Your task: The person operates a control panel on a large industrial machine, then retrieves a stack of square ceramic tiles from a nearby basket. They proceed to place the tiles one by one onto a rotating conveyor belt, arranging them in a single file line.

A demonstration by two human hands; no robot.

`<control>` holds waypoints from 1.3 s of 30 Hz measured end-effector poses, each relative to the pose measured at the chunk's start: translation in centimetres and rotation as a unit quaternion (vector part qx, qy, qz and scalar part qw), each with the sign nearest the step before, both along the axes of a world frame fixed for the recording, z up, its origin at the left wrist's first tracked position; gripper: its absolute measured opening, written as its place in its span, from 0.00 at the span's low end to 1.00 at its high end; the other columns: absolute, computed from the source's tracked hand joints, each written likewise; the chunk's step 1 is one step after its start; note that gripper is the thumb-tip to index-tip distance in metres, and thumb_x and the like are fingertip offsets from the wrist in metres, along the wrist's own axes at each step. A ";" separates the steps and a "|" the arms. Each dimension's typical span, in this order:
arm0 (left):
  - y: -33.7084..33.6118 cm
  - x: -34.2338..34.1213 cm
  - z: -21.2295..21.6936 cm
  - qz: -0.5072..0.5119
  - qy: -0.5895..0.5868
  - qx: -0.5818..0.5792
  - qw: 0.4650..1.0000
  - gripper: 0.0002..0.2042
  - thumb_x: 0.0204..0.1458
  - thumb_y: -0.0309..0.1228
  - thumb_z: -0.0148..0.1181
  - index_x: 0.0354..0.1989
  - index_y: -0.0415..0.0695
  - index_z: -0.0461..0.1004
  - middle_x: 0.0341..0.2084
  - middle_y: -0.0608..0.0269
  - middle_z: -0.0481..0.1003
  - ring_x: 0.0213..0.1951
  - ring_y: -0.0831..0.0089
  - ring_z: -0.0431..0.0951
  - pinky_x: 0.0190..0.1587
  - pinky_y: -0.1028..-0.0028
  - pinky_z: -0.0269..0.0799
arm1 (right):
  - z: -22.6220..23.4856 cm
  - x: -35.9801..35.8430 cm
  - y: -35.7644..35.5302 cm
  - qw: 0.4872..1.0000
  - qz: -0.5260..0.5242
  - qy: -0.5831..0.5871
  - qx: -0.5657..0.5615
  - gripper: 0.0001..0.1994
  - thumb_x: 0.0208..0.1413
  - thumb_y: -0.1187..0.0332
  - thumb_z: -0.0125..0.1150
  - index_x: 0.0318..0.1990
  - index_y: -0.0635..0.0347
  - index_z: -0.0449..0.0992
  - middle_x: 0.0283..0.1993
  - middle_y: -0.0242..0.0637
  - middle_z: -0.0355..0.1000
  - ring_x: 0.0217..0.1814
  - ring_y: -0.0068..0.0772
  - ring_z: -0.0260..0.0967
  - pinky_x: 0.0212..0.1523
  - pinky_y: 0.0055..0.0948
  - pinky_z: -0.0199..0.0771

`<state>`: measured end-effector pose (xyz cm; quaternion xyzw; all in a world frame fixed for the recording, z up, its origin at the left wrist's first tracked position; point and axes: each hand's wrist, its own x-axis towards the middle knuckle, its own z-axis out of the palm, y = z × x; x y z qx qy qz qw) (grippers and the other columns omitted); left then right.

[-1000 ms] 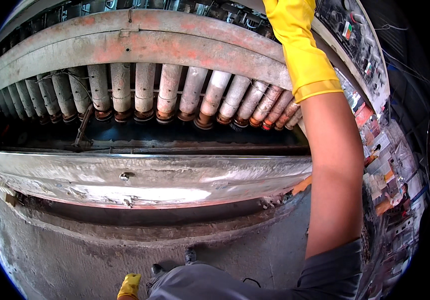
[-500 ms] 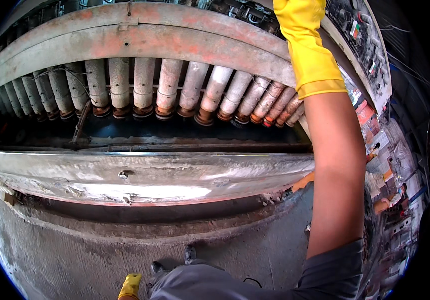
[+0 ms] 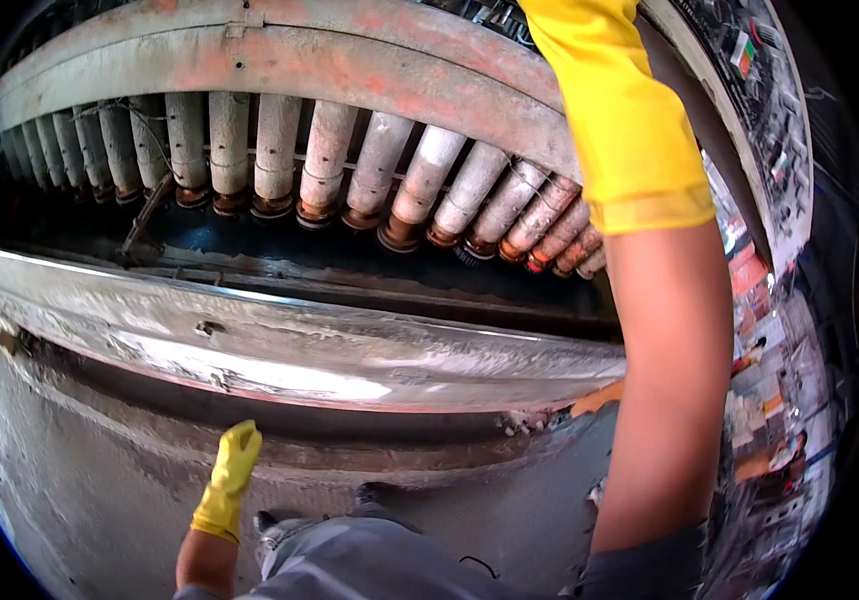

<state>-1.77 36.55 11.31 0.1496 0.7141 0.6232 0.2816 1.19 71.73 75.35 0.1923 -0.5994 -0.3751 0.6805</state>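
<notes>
My left hand [image 3: 238, 452], in a yellow rubber glove, hangs low in front of the machine's long front ledge [image 3: 280, 345]. Its fingers look curled in, and nothing shows in them. My right hand [image 3: 585, 40], gloved in the same yellow, is raised to the upper edge of the picture, beside the right end of the pale, red-stained beam [image 3: 350, 70]. The fingers lie beyond the picture, so what they touch is hidden. Under the beam hangs a row of several grey cylinders [image 3: 325, 160] with rusty lower ends, above a dark trough [image 3: 250, 255].
A dusty machine panel [image 3: 770, 130] stands at the upper right. Papers and other clutter [image 3: 765, 420] lie along the right side. A thin stick [image 3: 150, 215] leans in the trough. My feet stand on the grey concrete floor [image 3: 100, 480], before a low step [image 3: 350, 455].
My left hand has risen from the lower edge toward the ledge, and more of its forearm shows. The right arm stays raised. The view has tilted, so the machine now slopes down to the right.
</notes>
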 end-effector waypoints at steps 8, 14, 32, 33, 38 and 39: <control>16.5 -2.8 14.3 0.086 0.527 0.064 0.843 0.21 0.54 0.25 0.69 0.57 0.38 0.76 0.52 0.45 0.78 0.54 0.49 0.78 0.60 0.58 0.72 | -11.6 4.7 12.1 0.903 -0.054 -0.412 0.110 0.20 0.54 0.65 0.65 0.55 0.57 0.80 0.59 0.44 0.76 0.62 0.52 0.72 0.65 0.51 0.68; 23.8 -8.0 16.4 0.038 0.522 0.046 0.851 0.16 0.49 0.32 0.70 0.44 0.35 0.80 0.36 0.45 0.82 0.38 0.46 0.81 0.43 0.56 0.76 | -6.4 4.7 21.8 0.926 -0.157 -0.329 -0.098 0.21 0.58 0.69 0.66 0.58 0.64 0.77 0.59 0.52 0.75 0.64 0.58 0.70 0.68 0.48 0.66; 29.5 -11.1 16.3 0.159 0.415 -0.158 0.882 0.19 0.43 0.25 0.75 0.44 0.33 0.79 0.38 0.46 0.82 0.26 0.59 0.79 0.31 0.67 0.72 | 18.3 -14.0 44.8 0.954 -0.032 -0.027 -0.298 0.21 0.71 0.56 0.54 0.55 0.68 0.76 0.52 0.47 0.78 0.54 0.42 0.78 0.57 0.34 0.76; 29.8 -11.9 18.1 0.159 0.427 -0.112 0.883 0.20 0.44 0.27 0.75 0.45 0.32 0.79 0.38 0.45 0.82 0.24 0.60 0.79 0.28 0.68 0.72 | 21.3 -13.6 41.6 0.954 -0.068 -0.052 -0.289 0.21 0.71 0.56 0.54 0.56 0.68 0.75 0.52 0.47 0.78 0.54 0.42 0.77 0.57 0.35 0.76; 29.2 -13.2 16.9 0.110 0.423 -0.197 0.878 0.21 0.40 0.30 0.76 0.43 0.35 0.80 0.36 0.52 0.82 0.22 0.63 0.78 0.26 0.68 0.72 | 10.8 -13.8 49.3 0.886 -0.104 -0.121 -0.435 0.21 0.71 0.57 0.53 0.56 0.68 0.75 0.54 0.47 0.77 0.55 0.42 0.76 0.58 0.35 0.75; 28.8 -12.8 16.5 0.128 0.414 -0.193 0.880 0.21 0.40 0.31 0.76 0.43 0.35 0.80 0.35 0.53 0.82 0.21 0.64 0.78 0.26 0.69 0.72 | 10.9 -14.7 48.4 0.884 -0.101 -0.132 -0.437 0.21 0.71 0.57 0.53 0.57 0.68 0.75 0.54 0.48 0.77 0.56 0.43 0.76 0.58 0.36 0.75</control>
